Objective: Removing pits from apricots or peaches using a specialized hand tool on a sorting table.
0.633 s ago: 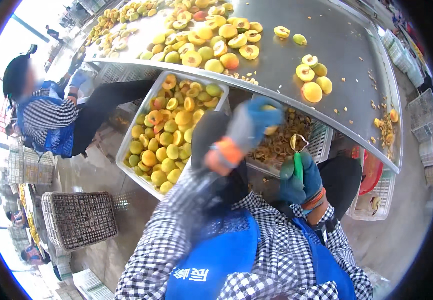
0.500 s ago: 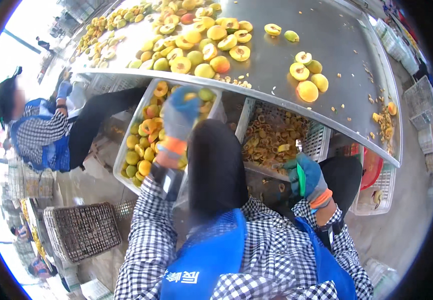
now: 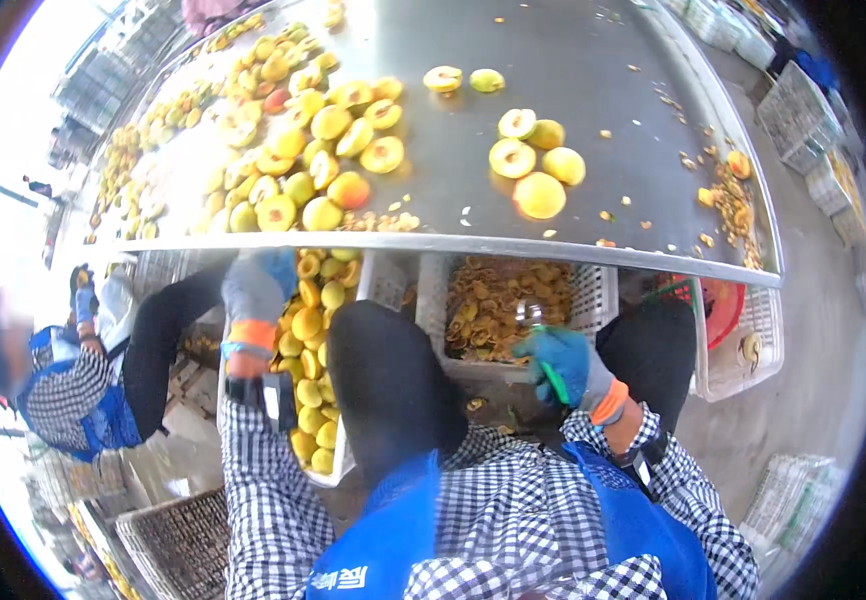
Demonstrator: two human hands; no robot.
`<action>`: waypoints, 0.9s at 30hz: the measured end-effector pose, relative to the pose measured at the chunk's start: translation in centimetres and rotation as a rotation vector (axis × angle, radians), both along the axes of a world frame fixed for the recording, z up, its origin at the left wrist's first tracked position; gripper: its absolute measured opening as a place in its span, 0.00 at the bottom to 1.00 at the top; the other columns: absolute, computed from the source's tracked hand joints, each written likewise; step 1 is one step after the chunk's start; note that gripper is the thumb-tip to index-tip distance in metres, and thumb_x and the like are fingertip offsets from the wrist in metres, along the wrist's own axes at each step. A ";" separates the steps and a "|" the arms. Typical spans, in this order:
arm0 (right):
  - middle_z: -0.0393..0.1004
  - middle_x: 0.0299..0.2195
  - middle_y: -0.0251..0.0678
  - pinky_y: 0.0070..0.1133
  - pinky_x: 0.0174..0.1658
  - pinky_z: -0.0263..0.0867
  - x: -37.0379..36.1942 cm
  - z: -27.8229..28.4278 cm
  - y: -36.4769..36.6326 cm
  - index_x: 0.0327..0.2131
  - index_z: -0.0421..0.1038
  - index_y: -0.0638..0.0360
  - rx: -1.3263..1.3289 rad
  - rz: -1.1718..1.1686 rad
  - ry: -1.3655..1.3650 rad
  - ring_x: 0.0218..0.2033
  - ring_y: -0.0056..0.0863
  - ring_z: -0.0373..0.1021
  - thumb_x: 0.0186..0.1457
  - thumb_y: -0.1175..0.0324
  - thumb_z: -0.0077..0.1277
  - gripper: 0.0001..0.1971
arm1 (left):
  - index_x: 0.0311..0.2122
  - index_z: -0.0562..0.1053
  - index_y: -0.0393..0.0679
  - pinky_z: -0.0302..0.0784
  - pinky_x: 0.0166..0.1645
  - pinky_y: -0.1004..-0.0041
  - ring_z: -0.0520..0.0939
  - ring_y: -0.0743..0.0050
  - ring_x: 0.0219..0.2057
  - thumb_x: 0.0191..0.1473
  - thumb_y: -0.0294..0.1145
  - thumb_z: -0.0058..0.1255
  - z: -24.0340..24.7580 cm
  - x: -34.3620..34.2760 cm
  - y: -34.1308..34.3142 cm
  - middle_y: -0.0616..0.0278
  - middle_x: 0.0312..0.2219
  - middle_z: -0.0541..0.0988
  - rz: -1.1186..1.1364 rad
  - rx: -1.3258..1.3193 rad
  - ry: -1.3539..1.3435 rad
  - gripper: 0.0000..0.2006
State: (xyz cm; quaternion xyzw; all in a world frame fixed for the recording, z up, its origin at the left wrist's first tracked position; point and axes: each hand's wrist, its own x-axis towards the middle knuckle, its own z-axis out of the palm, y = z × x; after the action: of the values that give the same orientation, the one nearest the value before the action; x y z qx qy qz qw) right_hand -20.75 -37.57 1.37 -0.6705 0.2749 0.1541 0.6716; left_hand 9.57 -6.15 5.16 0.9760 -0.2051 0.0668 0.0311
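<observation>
My left hand (image 3: 257, 292), in a grey and blue glove with an orange cuff, is over the far left part of a white crate (image 3: 346, 440) of yellow peaches (image 3: 315, 385). Its fingers are blurred beside the table edge, so whether they grip fruit is unclear. My right hand (image 3: 565, 366), gloved alike, is closed round a green-handled tool (image 3: 553, 383) with a shiny metal tip. That tip is above the near right side of a second crate (image 3: 594, 312), which holds brownish-yellow fruit scraps (image 3: 503, 305).
Ahead stands a metal table (image 3: 633, 130) with halved peaches (image 3: 383, 153) heaped on its left and a few in the middle. A red basin (image 3: 723, 310) and white basket (image 3: 753, 355) lie right of my knee. A co-worker (image 3: 73, 370) sits at left, near a dark crate (image 3: 173, 530).
My left hand has moved from the crate's middle to its far left, by the table edge. My right hand keeps the tool, its metal tip now over the scraps. The view has shifted.
</observation>
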 end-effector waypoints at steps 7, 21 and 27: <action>0.74 0.26 0.30 0.17 0.26 0.69 -1.5 0.5 0.6 0.42 0.75 0.62 0.245 0.097 -0.191 0.25 0.19 0.73 0.62 0.57 0.52 0.16 | 0.58 0.70 0.49 0.77 0.48 0.56 0.82 0.43 0.43 0.51 0.44 0.55 3.3 -0.5 -23.6 0.44 0.42 0.81 -0.490 -0.505 0.153 0.28; 0.76 0.30 0.52 0.38 0.37 0.70 -0.6 7.9 -4.2 0.39 0.74 0.59 -0.782 -0.080 -0.724 0.34 0.54 0.74 0.62 0.56 0.50 0.15 | 0.48 0.71 0.31 0.84 0.43 0.61 0.83 0.52 0.39 0.47 0.27 0.55 2.1 -9.6 -23.9 0.46 0.41 0.79 -0.274 -1.544 1.513 0.21; 0.77 0.32 0.53 0.43 0.38 0.69 0.9 9.3 -0.9 0.40 0.72 0.58 -0.879 0.063 -0.638 0.36 0.54 0.74 0.66 0.47 0.39 0.23 | 0.50 0.72 0.32 0.79 0.53 0.65 0.81 0.61 0.47 0.57 0.28 0.54 2.9 -16.4 -19.1 0.47 0.44 0.80 -0.757 -1.126 0.432 0.17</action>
State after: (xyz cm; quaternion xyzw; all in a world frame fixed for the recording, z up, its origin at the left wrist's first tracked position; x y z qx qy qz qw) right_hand -19.82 -38.43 10.68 -0.9095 0.0757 -0.1664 0.3733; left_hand -6.82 -25.24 8.06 0.6650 -0.4534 -0.0478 0.5915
